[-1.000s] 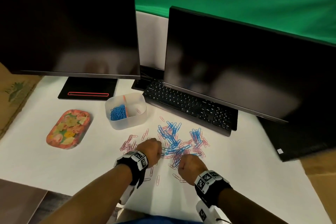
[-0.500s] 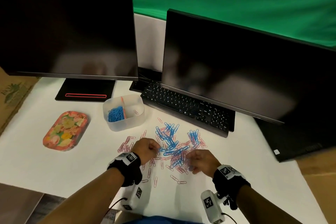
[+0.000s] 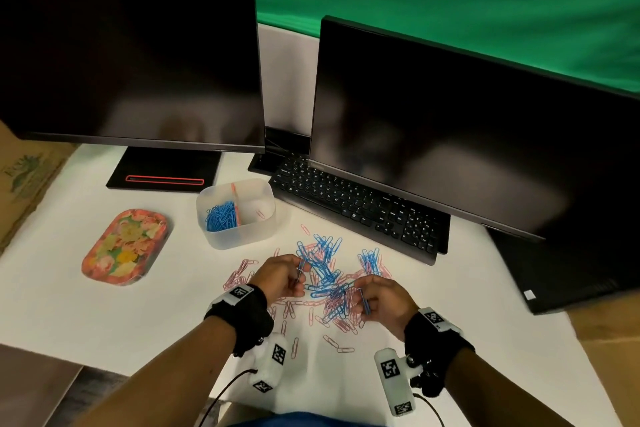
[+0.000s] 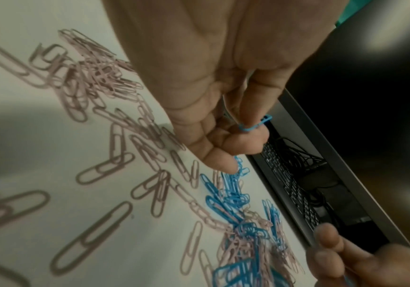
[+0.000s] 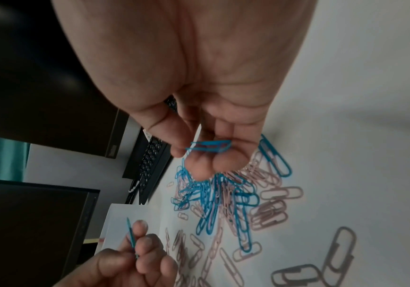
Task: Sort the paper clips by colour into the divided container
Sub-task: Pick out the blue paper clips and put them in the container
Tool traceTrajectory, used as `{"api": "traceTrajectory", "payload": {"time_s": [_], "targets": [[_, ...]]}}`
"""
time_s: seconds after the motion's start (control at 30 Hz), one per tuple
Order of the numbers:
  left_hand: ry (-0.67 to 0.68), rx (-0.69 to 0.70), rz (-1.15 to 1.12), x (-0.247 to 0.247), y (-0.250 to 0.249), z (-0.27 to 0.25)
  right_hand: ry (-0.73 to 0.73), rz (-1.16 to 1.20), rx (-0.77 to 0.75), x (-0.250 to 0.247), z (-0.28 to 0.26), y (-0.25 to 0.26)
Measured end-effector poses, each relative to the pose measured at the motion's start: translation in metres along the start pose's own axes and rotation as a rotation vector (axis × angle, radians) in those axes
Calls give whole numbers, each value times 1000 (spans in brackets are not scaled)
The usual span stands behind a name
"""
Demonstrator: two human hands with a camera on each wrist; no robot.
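Note:
A mixed heap of blue and pink paper clips (image 3: 327, 282) lies on the white table in front of me. My left hand (image 3: 282, 276) hovers at its left edge and pinches a blue clip (image 4: 254, 125) between thumb and fingertips. My right hand (image 3: 379, 298) is at the heap's right edge, pinching blue clips (image 5: 208, 146) too. The clear divided container (image 3: 239, 213) stands behind the heap to the left. Its left compartment holds blue clips (image 3: 221, 215); the right one has a single pink clip (image 3: 260, 214).
A black keyboard (image 3: 356, 208) and two dark monitors (image 3: 450, 135) stand behind the heap. A floral tray (image 3: 124, 246) lies at the left. Loose pink clips (image 3: 239, 272) are scattered around my wrists. Cardboard borders the table on both sides.
Both hands have lifted off the heap and turned, each now pinching blue clips. The right hand has shifted to the right.

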State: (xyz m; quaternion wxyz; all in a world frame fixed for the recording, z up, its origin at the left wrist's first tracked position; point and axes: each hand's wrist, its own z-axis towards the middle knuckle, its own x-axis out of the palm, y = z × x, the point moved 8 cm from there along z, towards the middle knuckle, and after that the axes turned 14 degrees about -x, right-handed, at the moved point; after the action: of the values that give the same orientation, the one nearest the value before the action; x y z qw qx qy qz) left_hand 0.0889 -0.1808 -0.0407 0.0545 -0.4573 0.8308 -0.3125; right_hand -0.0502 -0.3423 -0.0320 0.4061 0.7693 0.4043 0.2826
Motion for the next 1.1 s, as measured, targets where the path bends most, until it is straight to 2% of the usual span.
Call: {"api": "traceTrajectory", "payload": {"time_s": [0.13, 0.2, 0.3, 0.37, 0.57, 0.73, 0.83, 1.0, 1.1], "targets": [[43, -30, -10, 15, 0, -4, -94, -250, -4, -18, 7, 4], [14, -21, 55, 21, 1, -3, -75, -483, -91, -24, 12, 10], [-100, 57, 382, 29, 3, 3, -83, -856, -205, -30, 10, 18], [-169, 113, 607, 39, 7, 3, -116, -944, -177, -36, 6, 13], [-232, 224, 869, 62, 12, -5, -106, -1086, -77, -34, -4, 3], [-294, 331, 1424, 78, 22, -8, -102, -1167, -9, -31, 3, -7], [-320, 350, 1460, 77, 19, -6, -82, -1202, 6, -32, 6, -5], [-310, 366, 1364, 70, 13, -5, -27, -1291, -38, -32, 2, -6], [-291, 378, 1255, 63, 9, -5, -21, -1205, -94, -32, 2, -8]]}}
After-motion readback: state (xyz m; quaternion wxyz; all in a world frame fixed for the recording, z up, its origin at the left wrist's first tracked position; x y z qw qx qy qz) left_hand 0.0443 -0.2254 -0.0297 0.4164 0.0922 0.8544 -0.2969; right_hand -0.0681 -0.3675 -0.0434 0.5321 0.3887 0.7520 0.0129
